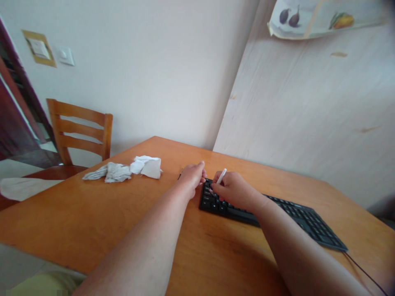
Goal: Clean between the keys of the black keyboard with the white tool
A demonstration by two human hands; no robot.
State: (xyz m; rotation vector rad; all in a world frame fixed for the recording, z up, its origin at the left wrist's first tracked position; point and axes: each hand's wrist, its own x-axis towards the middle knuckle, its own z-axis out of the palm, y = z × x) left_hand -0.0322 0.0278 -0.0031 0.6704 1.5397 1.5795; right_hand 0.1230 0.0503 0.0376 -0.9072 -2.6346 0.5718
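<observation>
A black keyboard (296, 218) lies on the orange wooden table (92, 218), running from centre to the right. My right hand (236, 190) is closed on a thin white stick (221, 176), its tip down among the keys at the keyboard's left end. My left hand (193, 176) rests at the keyboard's far left corner with its fingers curled against that edge; whether it grips anything is hidden.
Crumpled white and grey tissues (123, 169) lie on the table to the left of my hands. A wooden chair (78, 133) stands behind the table's left side. A pale wall panel (308, 115) rises close behind the keyboard. The keyboard's cable (364, 273) trails off at lower right.
</observation>
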